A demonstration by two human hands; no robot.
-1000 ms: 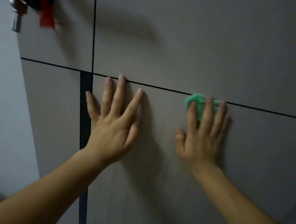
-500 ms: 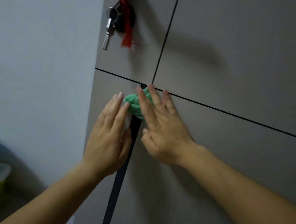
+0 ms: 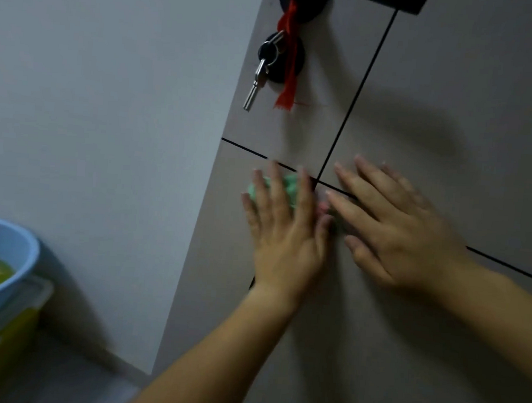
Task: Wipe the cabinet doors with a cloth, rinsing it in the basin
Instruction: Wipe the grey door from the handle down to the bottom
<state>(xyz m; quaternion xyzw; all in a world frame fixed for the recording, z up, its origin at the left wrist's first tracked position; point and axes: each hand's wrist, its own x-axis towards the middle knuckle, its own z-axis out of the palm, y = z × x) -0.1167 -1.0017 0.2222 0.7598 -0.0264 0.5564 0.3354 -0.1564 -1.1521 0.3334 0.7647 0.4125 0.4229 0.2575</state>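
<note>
The grey cabinet doors (image 3: 454, 104) fill the right half of the view, split by thin dark seams. A green cloth (image 3: 289, 185) lies flat against the lower left door just under the horizontal seam. My left hand (image 3: 283, 231) presses on the cloth with straight, spread fingers, and the cloth shows between them. My right hand (image 3: 392, 229) lies flat on the door right beside it, fingers straight and pointing up-left, fingertips across the seams. A blue basin (image 3: 19, 247) holding yellowish water sits at the lower left.
A key (image 3: 257, 78) on a ring and a red ribbon (image 3: 288, 70) hang from a black lock on the upper left door. A plain grey wall (image 3: 106, 127) stands left of the cabinet. The basin rests on a yellow lidded box (image 3: 6, 340) on the floor.
The cloth has passed from under my right hand to under my left hand and slid left onto the narrow door. My right hand has moved a little right. The view has swung left and down.
</note>
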